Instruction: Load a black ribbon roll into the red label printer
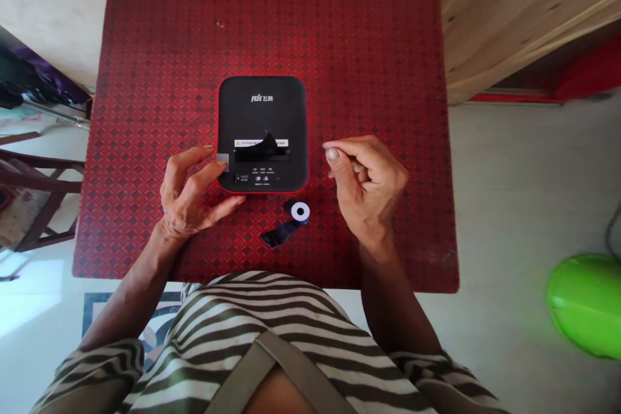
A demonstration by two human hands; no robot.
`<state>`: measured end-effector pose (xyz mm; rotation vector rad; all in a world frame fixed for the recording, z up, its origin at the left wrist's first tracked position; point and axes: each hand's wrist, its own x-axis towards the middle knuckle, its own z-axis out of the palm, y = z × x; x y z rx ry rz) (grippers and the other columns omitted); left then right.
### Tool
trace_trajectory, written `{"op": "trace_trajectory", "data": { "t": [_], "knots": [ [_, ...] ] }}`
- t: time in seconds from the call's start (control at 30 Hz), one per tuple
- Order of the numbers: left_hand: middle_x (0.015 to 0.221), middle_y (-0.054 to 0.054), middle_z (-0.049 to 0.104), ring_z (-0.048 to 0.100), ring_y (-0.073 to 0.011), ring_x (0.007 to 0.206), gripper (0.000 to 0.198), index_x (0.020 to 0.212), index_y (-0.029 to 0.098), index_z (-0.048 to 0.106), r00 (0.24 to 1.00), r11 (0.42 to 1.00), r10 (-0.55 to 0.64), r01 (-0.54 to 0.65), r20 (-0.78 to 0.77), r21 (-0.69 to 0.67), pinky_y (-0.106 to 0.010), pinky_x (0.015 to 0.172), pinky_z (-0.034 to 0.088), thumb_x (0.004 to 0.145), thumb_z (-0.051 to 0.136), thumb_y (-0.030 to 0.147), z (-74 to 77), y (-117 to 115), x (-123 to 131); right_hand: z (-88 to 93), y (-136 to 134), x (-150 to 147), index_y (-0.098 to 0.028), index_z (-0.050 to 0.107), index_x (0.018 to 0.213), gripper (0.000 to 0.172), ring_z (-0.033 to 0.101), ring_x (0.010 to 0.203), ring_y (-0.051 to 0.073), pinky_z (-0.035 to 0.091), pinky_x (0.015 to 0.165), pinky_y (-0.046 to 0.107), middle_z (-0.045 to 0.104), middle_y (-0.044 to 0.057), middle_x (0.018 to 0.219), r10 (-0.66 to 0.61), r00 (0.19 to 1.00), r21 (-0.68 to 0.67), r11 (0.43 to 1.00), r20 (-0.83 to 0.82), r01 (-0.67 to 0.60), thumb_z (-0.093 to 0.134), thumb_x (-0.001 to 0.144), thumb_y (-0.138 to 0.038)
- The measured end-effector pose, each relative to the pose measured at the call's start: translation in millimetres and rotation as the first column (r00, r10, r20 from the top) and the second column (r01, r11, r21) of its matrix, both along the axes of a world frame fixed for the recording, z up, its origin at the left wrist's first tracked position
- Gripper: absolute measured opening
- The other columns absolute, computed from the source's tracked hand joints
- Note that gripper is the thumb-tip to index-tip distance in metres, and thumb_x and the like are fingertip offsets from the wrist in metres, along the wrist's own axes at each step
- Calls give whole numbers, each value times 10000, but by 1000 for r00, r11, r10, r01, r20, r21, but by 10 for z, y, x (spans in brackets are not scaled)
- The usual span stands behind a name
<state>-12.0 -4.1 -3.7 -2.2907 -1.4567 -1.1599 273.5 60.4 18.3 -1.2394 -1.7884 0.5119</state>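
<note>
A tape piece (222,158) (light, floppy, likely sticky) is pinched by its edge in the left hand (187,197), the right hand (366,184) curled shut.

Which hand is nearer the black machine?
Left. The left hand is at the left edge of the black machine, pinching a small grey piece there. The right hand is off its right side, with a strip of red table between.

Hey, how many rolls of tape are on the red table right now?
1. The tape roll lies on the table just in front of the black machine, between the left hand and right hand. Another could be hidden inside the machine.
</note>
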Motion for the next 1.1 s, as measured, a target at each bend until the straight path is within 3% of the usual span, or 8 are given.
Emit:
{"op": "trace_trajectory", "data": {
  "t": [0.27, 0.47, 0.63, 0.87, 1.1],
  "knots": [
    [1309, -130, 678, 719, -281, 1153, 643, 1378, 243, 621, 1000, 1000, -10, 10, 25, -4, -419, 919, 651, 857, 856, 537, 3, 12, 6, -144, 58, -17, -237, 777, 958, 212, 699, 734, 153, 516, 594, 290, 780, 33, 909, 27, 1000, -51, 998, -12, -28, 615, 1043, -344],
    [1307, -129, 672, 717, -273, 1137, 634, 1339, 216, 639, 1000, 999, -20, 20, -9, 28, -397, 914, 649, 838, 875, 524, 13, 41, -28, -298, 108, -28, -235, 779, 934, 209, 673, 689, 141, 492, 585, 281, 763, 24, 879, 16, 996, -92, 995, -82, -24, 640, 1038, -351],
    [1312, -109, 671, 725, -261, 1112, 644, 1350, 262, 621, 1000, 999, 12, -13, -19, -37, -392, 889, 653, 830, 880, 541, 46, 20, -31, -409, 115, -10, -230, 783, 935, 249, 667, 684, 146, 512, 603, 291, 750, 25, 872, 2, 993, -151, 988, -120, -20, 646, 1035, -412],
    [1305, -116, 666, 721, -247, 1130, 577, 1317, 253, 644, 1000, 1000, -10, 9, -7, -30, -382, 910, 656, 860, 860, 531, 98, 21, -38, -392, 109, -13, -238, 779, 924, 224, 643, 630, 141, 481, 567, 285, 738, 16, 822, 17, 993, -139, 990, -115, -33, 657, 1024, -396],
    [1312, -116, 672, 708, -254, 1154, 522, 1220, 249, 692, 1000, 994, -12, 14, 19, -111, -414, 960, 645, 816, 904, 501, 196, 15, -70, -393, 98, -25, -238, 775, 930, 197, 652, 630, 147, 488, 581, 293, 740, 17, 822, 36, 992, -118, 992, -123, -51, 658, 1025, -364]
  ]
}}
